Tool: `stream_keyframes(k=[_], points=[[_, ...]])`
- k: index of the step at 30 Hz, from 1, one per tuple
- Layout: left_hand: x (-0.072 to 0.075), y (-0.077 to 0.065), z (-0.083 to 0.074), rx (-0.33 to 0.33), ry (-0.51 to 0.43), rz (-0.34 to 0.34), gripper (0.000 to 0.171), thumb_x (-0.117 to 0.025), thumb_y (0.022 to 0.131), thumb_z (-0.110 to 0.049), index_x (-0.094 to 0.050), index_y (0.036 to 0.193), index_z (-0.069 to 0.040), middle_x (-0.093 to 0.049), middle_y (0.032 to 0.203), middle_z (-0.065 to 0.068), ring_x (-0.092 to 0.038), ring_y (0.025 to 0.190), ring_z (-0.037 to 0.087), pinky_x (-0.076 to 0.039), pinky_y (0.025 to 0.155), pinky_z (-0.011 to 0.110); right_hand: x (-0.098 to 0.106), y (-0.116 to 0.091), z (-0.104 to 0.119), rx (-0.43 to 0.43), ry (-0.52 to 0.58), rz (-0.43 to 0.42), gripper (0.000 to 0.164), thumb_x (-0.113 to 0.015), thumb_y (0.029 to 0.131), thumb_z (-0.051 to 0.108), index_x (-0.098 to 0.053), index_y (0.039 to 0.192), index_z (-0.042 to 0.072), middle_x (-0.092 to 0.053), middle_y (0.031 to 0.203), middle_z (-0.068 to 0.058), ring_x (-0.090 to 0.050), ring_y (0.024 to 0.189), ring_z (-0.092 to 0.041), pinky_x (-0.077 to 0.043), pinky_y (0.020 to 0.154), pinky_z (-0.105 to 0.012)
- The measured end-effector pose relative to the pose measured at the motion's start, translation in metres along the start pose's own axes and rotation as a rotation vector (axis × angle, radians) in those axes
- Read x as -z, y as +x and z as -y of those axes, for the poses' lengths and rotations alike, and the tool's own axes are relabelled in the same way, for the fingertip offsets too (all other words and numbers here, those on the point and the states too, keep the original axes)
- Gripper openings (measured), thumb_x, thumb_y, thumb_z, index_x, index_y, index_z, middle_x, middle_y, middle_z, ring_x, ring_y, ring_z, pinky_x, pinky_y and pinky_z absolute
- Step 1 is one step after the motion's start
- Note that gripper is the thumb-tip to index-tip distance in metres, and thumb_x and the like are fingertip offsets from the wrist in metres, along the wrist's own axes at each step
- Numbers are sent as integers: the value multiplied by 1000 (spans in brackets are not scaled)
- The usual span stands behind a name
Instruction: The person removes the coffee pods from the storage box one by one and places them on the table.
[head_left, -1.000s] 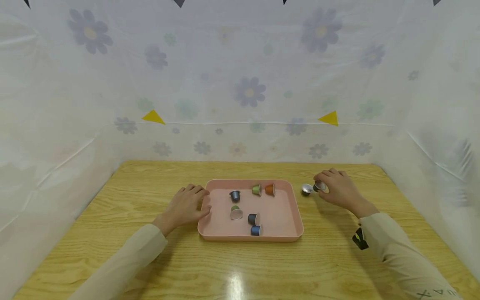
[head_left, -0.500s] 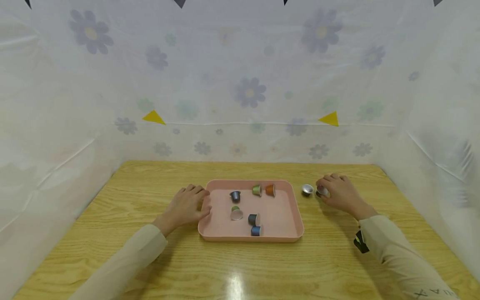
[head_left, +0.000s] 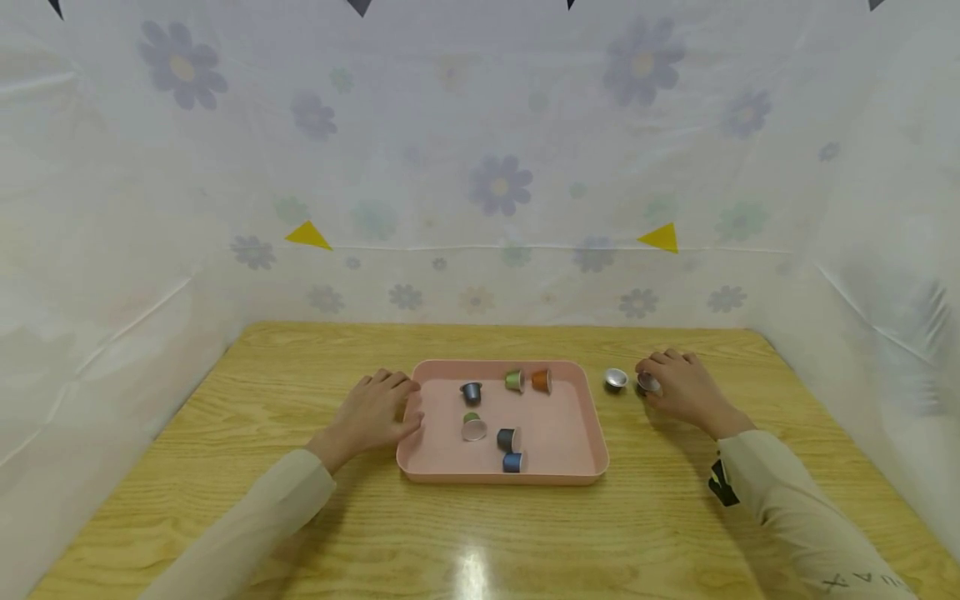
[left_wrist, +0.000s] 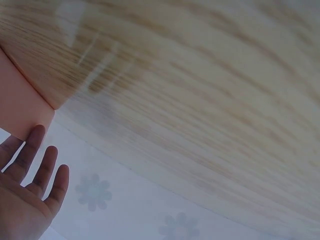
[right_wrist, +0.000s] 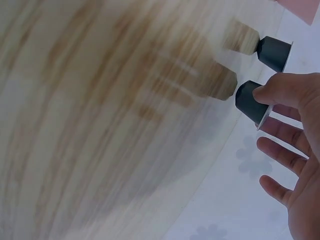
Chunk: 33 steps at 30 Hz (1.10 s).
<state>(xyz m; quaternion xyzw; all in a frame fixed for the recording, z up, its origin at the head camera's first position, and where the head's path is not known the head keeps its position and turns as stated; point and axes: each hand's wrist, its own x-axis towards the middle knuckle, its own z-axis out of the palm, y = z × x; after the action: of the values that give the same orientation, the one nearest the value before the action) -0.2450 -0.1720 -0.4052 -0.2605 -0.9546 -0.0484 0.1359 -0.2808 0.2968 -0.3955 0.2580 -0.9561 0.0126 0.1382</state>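
My right hand [head_left: 686,387] is at the table, right of the pink tray [head_left: 555,477]. Its thumb and fingers pinch a dark coffee capsule [right_wrist: 247,99], lid side up, at or just above the table. Beside it a second dark capsule [right_wrist: 274,54] stands on its narrow end, its silver lid [head_left: 616,377] facing up. My left hand [head_left: 371,417] rests at the tray's left rim with fingers fairly straight, touching the wall. Inside the tray lie a dark grey capsule [head_left: 471,393], a light green capsule [head_left: 513,381] and an orange capsule [head_left: 541,381].
Nearer the tray's front are a green capsule [head_left: 473,427] with its lid showing, a dark capsule [head_left: 507,439] and a blue capsule [head_left: 513,462]. A flowered white sheet [head_left: 420,292] encloses the wooden table [head_left: 480,533] behind and at the sides.
My right hand has lowered its capsule to the table and shifted slightly right, leaving a small gap to the standing capsule. The left hand and tray have stayed in place.
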Motion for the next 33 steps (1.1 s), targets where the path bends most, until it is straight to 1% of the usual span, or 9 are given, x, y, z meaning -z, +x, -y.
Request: stream_keyframes(k=[5,11,17,27,33], points=[[-1,0,1,2,8,4,43,-56,83,-43,-62,113,-13,-59,112,4,-52,103,25,-44,86,45,-1,1,0,2,-6,7,36,-73,72,16,-63,106,6,-61,104,-11,-52,98,-32,-38,82,-56],[-1,0,0,-1,-2,-4,42,-57,83,-42,-62,112,-12,-59,111,4,-52,102,26,-44,85,46,-4,2,-1,-2,-17,10,37,-73,72,15,-63,106,7,-61,105,-11,-52,98,-32,-38,81,-57],[0,0,0,2,0,1,41,-57,83,-41,-62,112,-12,-59,111,4,-52,101,25,-44,85,45,-4,2,-1,-5,-17,14,37,-73,72,15,-63,107,6,-61,104,-11,-52,98,-32,-38,81,-56],[0,0,0,0,5,8,44,-52,85,-44,-62,113,-12,-59,112,4,-52,102,25,-44,85,45,-2,3,0,-10,-6,14,37,-72,74,19,-62,107,6,-61,105,-12,-52,98,-33,-38,80,-56],[1,-1,-1,-1,9,6,44,-53,84,-44,-62,113,-12,-59,111,4,-52,102,25,-44,86,45,0,5,0,-7,-13,7,38,-70,76,22,-62,109,6,-61,108,-13,-53,99,-33,-39,81,-56]])
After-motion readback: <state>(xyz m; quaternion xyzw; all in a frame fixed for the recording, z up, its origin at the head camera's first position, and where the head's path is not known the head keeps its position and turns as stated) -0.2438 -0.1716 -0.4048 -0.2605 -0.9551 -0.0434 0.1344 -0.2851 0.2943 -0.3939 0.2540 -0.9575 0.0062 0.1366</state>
